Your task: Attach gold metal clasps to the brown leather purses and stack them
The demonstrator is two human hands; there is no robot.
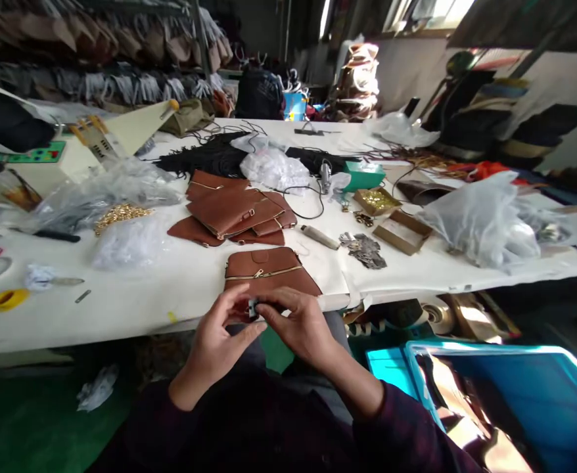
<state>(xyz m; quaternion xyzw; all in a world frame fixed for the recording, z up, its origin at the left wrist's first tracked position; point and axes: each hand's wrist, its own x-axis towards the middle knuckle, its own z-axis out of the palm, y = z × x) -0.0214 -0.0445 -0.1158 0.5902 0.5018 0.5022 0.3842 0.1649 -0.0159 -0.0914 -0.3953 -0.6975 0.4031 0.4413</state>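
Observation:
My left hand (222, 338) and my right hand (301, 322) meet at the table's front edge. Between their fingertips is a small grey metal piece (253, 309); the fingers of both hands close on it. Just beyond them lies a brown leather bag (269, 263) with a gold zipper across it, its near edge partly hidden by my fingers. Several more brown leather bags (234, 207) are piled loosely behind that one. To the right of the bags rest a grey cylindrical tool (320, 237) and a heap of flat grey pieces (367, 251).
Small cardboard boxes (403, 231), a green box (364, 176) and a plastic bag (485, 223) stand at the right. Yellow tape (10, 300) and gold chain (121, 215) lie left. A blue crate (515, 348) sits below the table at right.

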